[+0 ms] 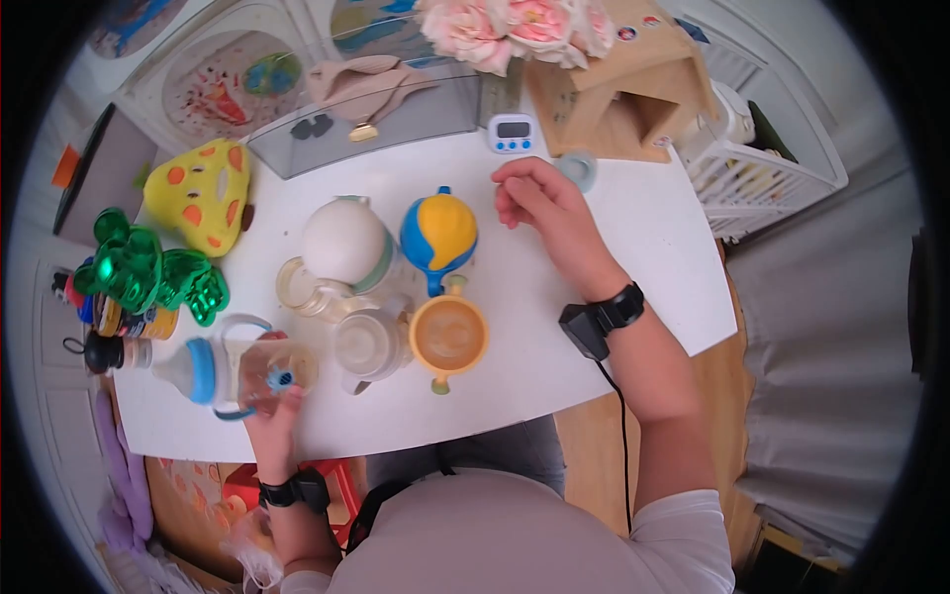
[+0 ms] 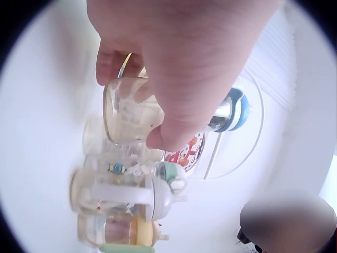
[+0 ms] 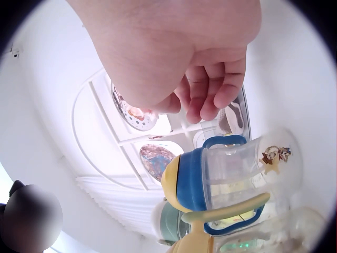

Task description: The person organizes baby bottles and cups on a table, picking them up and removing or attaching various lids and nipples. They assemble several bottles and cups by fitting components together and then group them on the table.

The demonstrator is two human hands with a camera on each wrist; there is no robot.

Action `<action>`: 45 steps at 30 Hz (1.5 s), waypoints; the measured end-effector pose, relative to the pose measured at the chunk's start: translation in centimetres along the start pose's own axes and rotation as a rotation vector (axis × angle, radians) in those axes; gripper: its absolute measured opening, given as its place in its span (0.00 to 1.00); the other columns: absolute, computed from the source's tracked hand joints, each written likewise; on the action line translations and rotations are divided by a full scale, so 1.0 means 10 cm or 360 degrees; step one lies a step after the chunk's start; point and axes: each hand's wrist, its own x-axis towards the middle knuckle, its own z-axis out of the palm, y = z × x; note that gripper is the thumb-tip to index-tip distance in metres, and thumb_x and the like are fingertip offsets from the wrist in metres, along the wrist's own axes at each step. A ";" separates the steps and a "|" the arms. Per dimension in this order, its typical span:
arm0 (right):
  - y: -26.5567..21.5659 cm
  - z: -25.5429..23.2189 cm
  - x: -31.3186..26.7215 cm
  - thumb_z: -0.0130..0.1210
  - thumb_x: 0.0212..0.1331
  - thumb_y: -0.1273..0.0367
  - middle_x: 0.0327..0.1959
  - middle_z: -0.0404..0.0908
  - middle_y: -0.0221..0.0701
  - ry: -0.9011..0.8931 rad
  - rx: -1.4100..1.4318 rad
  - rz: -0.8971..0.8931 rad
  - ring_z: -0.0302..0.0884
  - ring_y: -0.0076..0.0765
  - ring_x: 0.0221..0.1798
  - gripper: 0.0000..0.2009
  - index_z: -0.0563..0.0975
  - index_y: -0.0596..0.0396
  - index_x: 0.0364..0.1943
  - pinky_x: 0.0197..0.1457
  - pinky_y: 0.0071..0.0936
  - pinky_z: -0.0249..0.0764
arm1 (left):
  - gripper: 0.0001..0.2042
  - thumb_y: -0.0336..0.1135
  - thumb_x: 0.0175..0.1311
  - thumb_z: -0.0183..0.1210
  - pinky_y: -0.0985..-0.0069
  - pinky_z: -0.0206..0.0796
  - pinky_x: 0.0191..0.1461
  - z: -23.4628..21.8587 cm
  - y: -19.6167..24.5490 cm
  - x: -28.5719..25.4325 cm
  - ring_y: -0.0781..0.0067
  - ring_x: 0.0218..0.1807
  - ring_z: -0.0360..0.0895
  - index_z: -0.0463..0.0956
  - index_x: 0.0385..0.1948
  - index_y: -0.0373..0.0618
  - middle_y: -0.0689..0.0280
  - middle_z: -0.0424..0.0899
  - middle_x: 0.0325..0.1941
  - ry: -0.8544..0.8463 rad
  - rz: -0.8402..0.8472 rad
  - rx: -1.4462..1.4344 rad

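Note:
My left hand grips a clear baby bottle with a blue collar and side handles, at the table's front left. In the left wrist view its fingers and thumb wrap the clear body. My right hand hovers over the table with loosely curled fingers, holding nothing. Nearest to it stands a blue sippy cup with a yellow lid. Beside that are a yellow-handled cup, a clear bottle with a pale lid, and a bottle with a white dome top and green collar.
A plush yellow toy and a shiny green figure sit at the left. Behind are a clear panel, a small timer, a wooden stand and pink flowers. A white rack stands at the right.

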 end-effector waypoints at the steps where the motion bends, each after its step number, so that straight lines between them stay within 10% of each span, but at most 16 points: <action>1: 0.01 0.00 0.00 0.53 0.81 0.66 0.41 0.81 0.25 0.0014 0.0018 -0.0003 0.77 0.23 0.43 0.09 0.80 0.56 0.54 0.52 0.23 0.76 | 0.33 0.42 0.67 0.69 0.62 0.63 0.79 -0.07 -0.01 0.06 0.60 0.75 0.73 0.70 0.71 0.39 0.53 0.76 0.73 0.0030 0.0016 -0.0104; 10: 0.09 -0.02 0.04 0.53 0.79 0.70 0.37 0.82 0.26 0.0012 0.0035 -0.0023 0.76 0.23 0.39 0.08 0.79 0.58 0.53 0.48 0.22 0.75 | 0.29 0.27 0.66 0.65 0.70 0.72 0.66 0.03 0.14 1.41 0.71 0.60 0.79 0.69 0.69 0.39 0.62 0.82 0.58 -0.0046 0.0191 -0.0181; 17: 0.15 -0.09 0.07 0.53 0.79 0.71 0.36 0.81 0.27 0.0006 0.0040 -0.0050 0.75 0.22 0.38 0.07 0.79 0.58 0.53 0.46 0.22 0.73 | 0.37 0.26 0.67 0.67 0.66 0.74 0.70 0.43 -0.09 2.33 0.68 0.65 0.79 0.62 0.78 0.41 0.61 0.77 0.68 -0.0547 0.0019 -0.0519; 24: 0.22 -0.14 0.12 0.53 0.79 0.71 0.35 0.80 0.27 -0.0031 0.0048 -0.0022 0.75 0.22 0.37 0.08 0.78 0.57 0.54 0.44 0.22 0.72 | 0.38 0.25 0.67 0.67 0.61 0.81 0.66 0.71 -0.20 2.34 0.61 0.63 0.83 0.61 0.79 0.44 0.61 0.78 0.67 -0.1006 -0.0271 -0.1067; 37: -0.06 0.12 1.03 0.55 0.80 0.67 0.47 0.85 0.30 -0.0226 -0.0365 -0.0005 0.82 0.23 0.46 0.17 0.75 0.56 0.66 0.42 0.22 0.79 | 0.42 0.22 0.57 0.75 0.74 0.77 0.63 0.72 -0.13 2.34 0.74 0.62 0.80 0.65 0.77 0.43 0.66 0.81 0.64 -0.1135 -0.0233 -0.0621; 45: 0.02 0.03 1.06 0.61 0.77 0.63 0.35 0.86 0.27 -0.0045 -0.0550 0.0078 0.83 0.21 0.35 0.14 0.83 0.59 0.57 0.35 0.22 0.78 | 0.44 0.22 0.55 0.77 0.73 0.74 0.68 0.77 -0.07 2.34 0.74 0.65 0.79 0.65 0.77 0.45 0.66 0.82 0.65 -0.1172 -0.0058 -0.0429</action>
